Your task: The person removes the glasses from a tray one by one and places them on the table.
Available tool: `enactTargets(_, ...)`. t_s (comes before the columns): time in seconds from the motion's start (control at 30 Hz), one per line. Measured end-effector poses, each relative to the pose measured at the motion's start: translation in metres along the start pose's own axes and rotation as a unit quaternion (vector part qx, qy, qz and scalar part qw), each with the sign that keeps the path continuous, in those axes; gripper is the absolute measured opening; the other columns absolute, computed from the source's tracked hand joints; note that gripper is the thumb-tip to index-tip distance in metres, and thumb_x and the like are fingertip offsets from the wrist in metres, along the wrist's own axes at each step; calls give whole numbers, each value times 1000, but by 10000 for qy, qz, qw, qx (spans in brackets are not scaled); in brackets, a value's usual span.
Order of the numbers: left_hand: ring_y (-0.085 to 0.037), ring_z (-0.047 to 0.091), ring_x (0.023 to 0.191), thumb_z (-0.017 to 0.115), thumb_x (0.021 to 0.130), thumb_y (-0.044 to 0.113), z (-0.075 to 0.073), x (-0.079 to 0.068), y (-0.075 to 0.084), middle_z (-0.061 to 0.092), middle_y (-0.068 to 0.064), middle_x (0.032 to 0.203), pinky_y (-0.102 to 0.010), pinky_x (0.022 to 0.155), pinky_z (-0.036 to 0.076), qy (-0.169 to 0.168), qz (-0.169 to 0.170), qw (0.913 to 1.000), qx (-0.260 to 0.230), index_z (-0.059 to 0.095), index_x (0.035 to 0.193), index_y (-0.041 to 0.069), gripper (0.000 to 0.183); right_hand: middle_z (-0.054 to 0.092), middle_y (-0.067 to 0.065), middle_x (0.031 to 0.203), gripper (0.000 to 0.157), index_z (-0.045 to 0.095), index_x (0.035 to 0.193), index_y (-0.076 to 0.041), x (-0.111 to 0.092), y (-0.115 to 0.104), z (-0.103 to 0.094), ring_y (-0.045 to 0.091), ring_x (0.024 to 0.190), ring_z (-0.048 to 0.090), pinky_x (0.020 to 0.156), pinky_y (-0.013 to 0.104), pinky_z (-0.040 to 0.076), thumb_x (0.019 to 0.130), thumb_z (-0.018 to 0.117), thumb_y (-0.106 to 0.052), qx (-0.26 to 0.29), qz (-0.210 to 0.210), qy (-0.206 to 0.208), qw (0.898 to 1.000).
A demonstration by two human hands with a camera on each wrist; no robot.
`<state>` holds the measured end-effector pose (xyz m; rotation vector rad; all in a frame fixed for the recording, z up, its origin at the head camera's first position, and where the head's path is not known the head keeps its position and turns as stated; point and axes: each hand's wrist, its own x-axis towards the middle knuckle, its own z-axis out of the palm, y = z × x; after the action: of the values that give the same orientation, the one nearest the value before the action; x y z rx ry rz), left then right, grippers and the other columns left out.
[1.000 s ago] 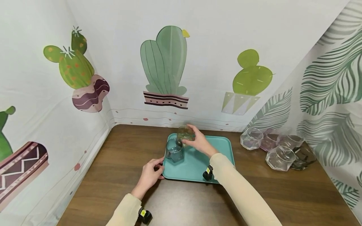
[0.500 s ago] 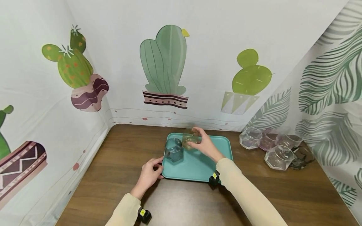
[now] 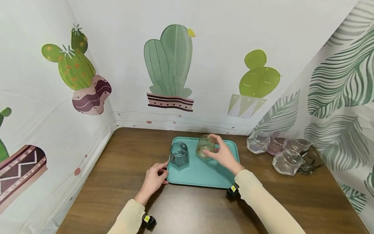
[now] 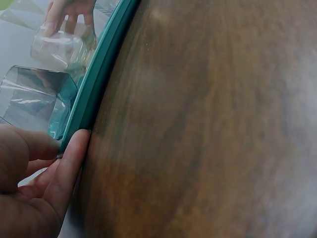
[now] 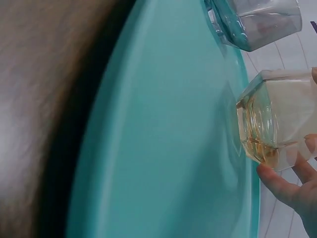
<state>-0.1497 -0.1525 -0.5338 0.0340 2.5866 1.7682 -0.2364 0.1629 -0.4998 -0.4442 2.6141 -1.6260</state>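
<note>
A pale amber drinking glass [image 3: 205, 143] is in my right hand [image 3: 224, 154], thumb on its near side and fingers round the right. In the right wrist view the amber glass [image 5: 277, 116] is faceted, its base close over the tray surface. To its left on the turquoise tray [image 3: 198, 177] stands a blue-grey glass [image 3: 179, 156], upright. My left hand [image 3: 154, 178] pinches the tray's left edge near the front corner; in the left wrist view the thumb and fingers of the left hand [image 4: 37, 191] meet at the rim.
Right of the tray several glasses stand grouped: clear ones [image 3: 258, 143] [image 3: 287, 163] and a pinkish one [image 3: 275, 145]. Beside them lies a dark see-through object [image 3: 312, 162]. A printed cloth wall [image 3: 216, 81] closes off the back of the wooden table [image 3: 187, 211].
My right hand has moved the amber glass rightward and slightly nearer, away from the blue-grey glass. The left hand keeps its hold on the tray edge.
</note>
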Motion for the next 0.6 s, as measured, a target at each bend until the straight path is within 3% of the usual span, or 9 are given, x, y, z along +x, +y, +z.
enactTargets(0.27, -28, 67, 96, 64, 94, -10, -1, 1, 3, 65, -20, 116, -27, 57, 64, -9, 17, 10000, -14, 67, 134, -5, 41, 53, 17, 147, 78, 41, 154, -15, -15, -2, -15, 34, 134, 50, 110, 58, 50, 90, 84, -28, 29, 14, 60, 10000)
enactTargets(0.6, -28, 68, 96, 64, 93, -10, -1, 1, 2, 65, -19, 115, -27, 57, 64, 18, 51, 10000, 12, 67, 134, -5, 41, 58, 15, 139, 77, 46, 151, -14, -36, -1, -35, 32, 127, 55, 103, 55, 55, 87, 87, -22, -155, -100, 451, 9988)
